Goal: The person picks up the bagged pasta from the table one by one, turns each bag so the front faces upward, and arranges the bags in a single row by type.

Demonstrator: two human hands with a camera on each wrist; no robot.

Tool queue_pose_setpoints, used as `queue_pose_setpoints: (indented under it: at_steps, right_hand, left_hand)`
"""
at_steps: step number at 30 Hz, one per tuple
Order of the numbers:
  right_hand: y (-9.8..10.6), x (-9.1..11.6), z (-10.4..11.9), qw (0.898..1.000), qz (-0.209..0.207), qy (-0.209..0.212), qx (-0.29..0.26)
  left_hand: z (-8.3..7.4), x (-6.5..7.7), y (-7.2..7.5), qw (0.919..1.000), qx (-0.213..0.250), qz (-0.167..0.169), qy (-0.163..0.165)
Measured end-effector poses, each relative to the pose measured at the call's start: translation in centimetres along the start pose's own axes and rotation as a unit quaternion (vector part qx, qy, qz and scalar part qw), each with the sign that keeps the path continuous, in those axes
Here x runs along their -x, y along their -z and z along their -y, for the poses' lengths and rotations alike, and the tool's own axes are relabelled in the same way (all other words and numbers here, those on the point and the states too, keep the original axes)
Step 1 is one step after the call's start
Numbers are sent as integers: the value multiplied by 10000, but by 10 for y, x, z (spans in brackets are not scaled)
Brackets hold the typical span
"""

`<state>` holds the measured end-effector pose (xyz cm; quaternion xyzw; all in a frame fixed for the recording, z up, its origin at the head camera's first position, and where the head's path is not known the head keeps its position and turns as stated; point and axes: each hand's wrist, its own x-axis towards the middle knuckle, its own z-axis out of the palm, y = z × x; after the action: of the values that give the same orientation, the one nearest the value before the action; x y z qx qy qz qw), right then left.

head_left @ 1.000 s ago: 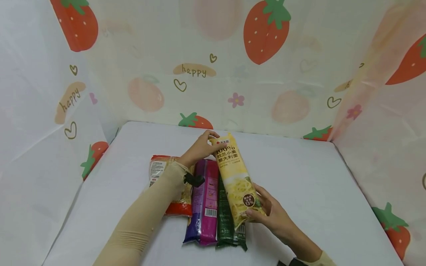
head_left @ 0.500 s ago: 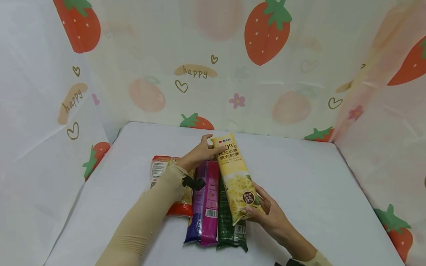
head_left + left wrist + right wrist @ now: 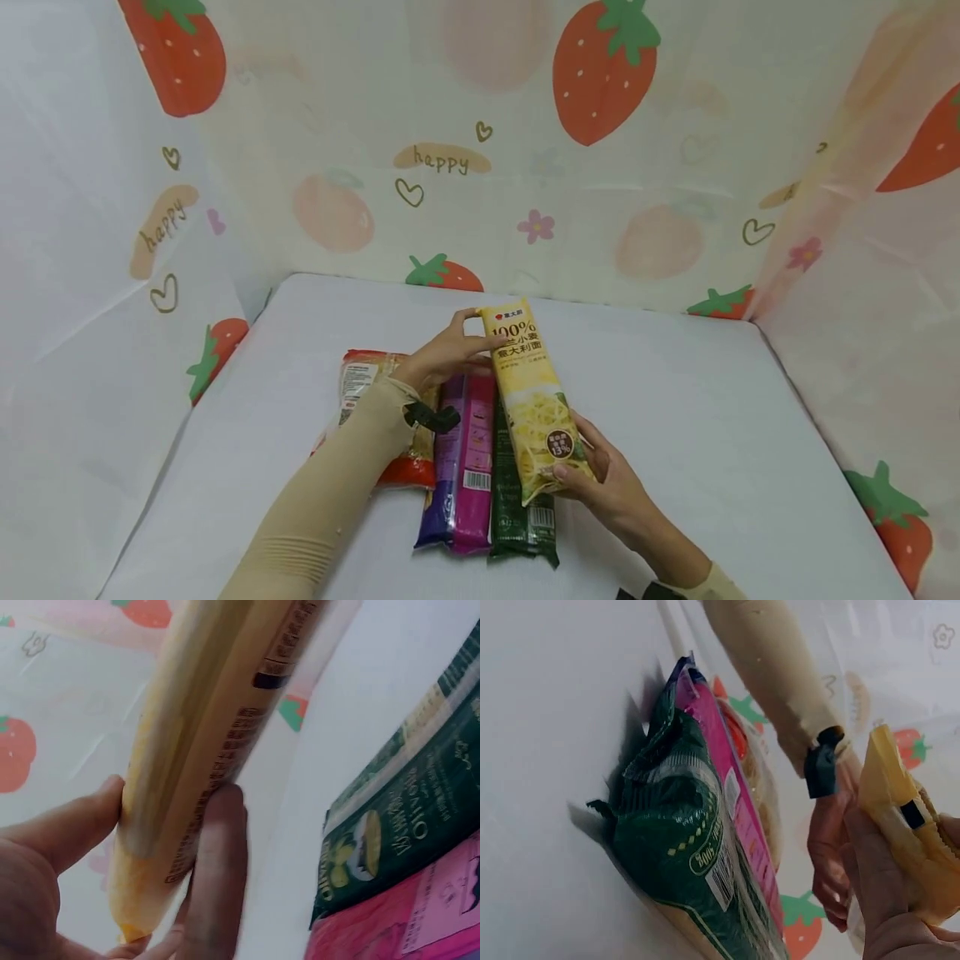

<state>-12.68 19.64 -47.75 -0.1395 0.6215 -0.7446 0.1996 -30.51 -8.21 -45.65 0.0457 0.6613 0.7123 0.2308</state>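
A long yellow pasta packet [image 3: 536, 400] is held above the table, tilted, its printed front facing up. My left hand [image 3: 450, 350] grips its far end, thumb on the front and fingers beneath; the left wrist view shows thumb and fingers on both sides of the packet [image 3: 187, 750]. The near end is in my right hand [image 3: 611, 483], thumb on the front and fingers along the right edge. Below it lies a dark green packet [image 3: 517, 517], partly covered in the head view. Beside that is a purple and pink packet [image 3: 472, 433].
A clear packet with red ends [image 3: 405, 473] lies leftmost in the row, partly behind my left forearm [image 3: 322, 483]. The white table [image 3: 675, 392] is bordered by a strawberry-print cloth [image 3: 600, 192] at the back and sides.
The near end of the yellow packet has risen slightly and shifted a little left. My left fingers have shifted at the far end, showing more of its print. The other packets stay put.
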Motion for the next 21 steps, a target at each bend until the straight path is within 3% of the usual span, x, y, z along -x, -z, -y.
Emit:
queue_pose_setpoints:
  at_steps: [12, 17, 21]
  right_hand:
    - [8, 1, 1, 9912, 268, 236, 1277]
    - [9, 2, 3, 9868, -4, 184, 1609]
    - [12, 3, 2, 9769, -266, 194, 2112]
  left_hand:
    - [0, -1, -15, 9989, 51, -217, -405]
    - [3, -7, -26, 9970, 238, -379, -629]
    - [9, -12, -36, 9958, 181, -508, -737]
